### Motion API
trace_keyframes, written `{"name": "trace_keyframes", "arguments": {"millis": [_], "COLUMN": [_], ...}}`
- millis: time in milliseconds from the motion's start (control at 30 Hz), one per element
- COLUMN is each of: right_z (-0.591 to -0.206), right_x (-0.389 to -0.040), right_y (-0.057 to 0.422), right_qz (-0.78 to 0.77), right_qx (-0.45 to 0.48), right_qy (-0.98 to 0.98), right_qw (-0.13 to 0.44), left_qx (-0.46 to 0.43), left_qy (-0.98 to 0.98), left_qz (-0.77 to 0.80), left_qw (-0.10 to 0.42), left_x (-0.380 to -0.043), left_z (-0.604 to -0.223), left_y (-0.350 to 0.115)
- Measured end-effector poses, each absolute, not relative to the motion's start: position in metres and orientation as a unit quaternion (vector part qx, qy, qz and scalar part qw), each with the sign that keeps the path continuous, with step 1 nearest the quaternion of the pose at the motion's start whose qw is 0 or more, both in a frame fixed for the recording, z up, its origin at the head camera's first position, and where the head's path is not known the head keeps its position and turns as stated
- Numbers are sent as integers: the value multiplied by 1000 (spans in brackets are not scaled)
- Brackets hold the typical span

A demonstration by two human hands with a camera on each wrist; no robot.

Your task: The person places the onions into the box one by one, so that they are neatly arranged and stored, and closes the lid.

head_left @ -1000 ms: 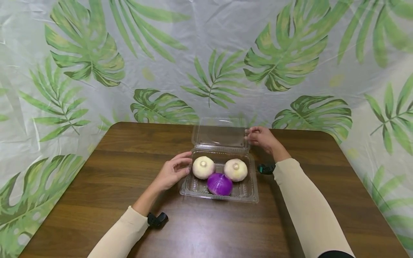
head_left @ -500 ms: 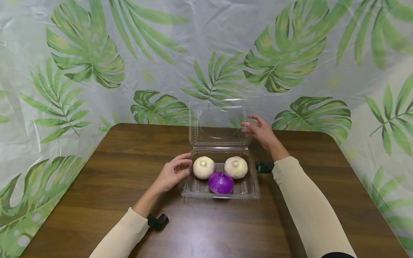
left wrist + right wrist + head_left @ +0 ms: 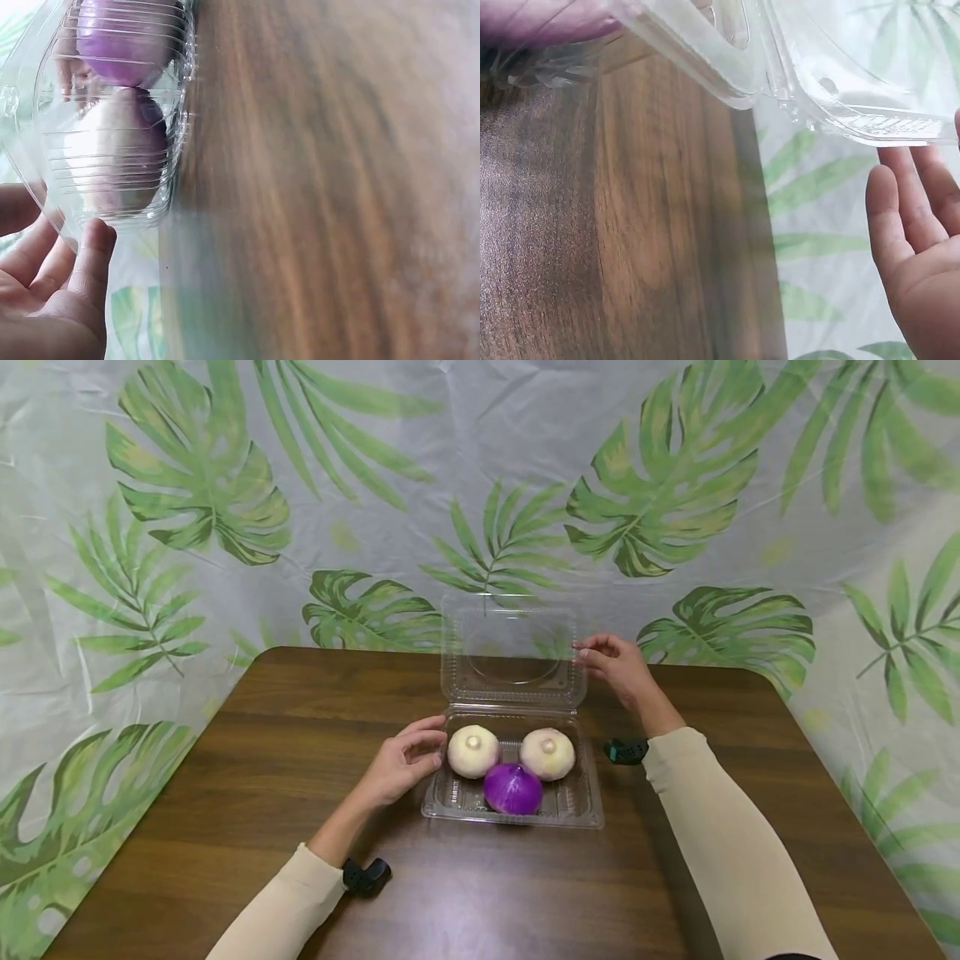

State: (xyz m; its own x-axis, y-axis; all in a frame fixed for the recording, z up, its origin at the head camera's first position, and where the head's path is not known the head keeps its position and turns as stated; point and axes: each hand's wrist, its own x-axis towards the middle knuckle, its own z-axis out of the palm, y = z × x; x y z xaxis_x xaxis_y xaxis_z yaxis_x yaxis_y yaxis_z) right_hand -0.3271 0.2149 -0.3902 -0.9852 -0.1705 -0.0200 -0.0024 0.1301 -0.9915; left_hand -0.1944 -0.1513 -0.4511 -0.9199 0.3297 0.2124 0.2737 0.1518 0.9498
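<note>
A clear plastic clamshell container [image 3: 438,812] lies on the table with its lid [image 3: 517,677] raised at the back. In its tray sit a purple onion [image 3: 513,789] at the front and two whitish bulbs behind it, the left bulb [image 3: 473,752] and the right bulb [image 3: 547,754]. My left hand [image 3: 401,764] holds the tray's left rim, thumb and fingers on either side of it in the left wrist view. At the lid's right edge, my right hand [image 3: 618,670] pinches the plastic. Its other fingers [image 3: 911,202] lie straight behind the edge.
The brown wooden table [image 3: 300,760] has rounded far corners. A white cloth [image 3: 517,460] with green leaf prints hangs right behind it. A black wrist device [image 3: 367,877] sits under the left sleeve, another device [image 3: 626,751] by the right.
The lid has swung up from lying farther back, then tipped slightly back again. My right hand followed its edge, rising and then shifting a little right. My left hand stays in place.
</note>
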Motion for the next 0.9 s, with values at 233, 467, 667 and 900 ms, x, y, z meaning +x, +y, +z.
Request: {"name": "trace_keyframes", "arguments": {"millis": [233,467,667,900], "right_z": [-391,-394,-393,-393], "right_x": [-317,-308,-306,-299], "right_y": [221,221,219,219], "right_qz": [-634,-662,-665,-640], "right_qx": [-84,-107,-110,-121], "right_qy": [768,742,738,757], "right_qw": [32,0,-17,-54], "left_qx": [196,195,195,195], "left_qy": [760,762,758,759], "left_qz": [620,617,621,621], "left_qw": [21,20,22,21], "left_x": [-194,-194,-194,-194], "left_z": [-451,-452,-453,-452], "left_y": [-150,-152,-151,-150]}}
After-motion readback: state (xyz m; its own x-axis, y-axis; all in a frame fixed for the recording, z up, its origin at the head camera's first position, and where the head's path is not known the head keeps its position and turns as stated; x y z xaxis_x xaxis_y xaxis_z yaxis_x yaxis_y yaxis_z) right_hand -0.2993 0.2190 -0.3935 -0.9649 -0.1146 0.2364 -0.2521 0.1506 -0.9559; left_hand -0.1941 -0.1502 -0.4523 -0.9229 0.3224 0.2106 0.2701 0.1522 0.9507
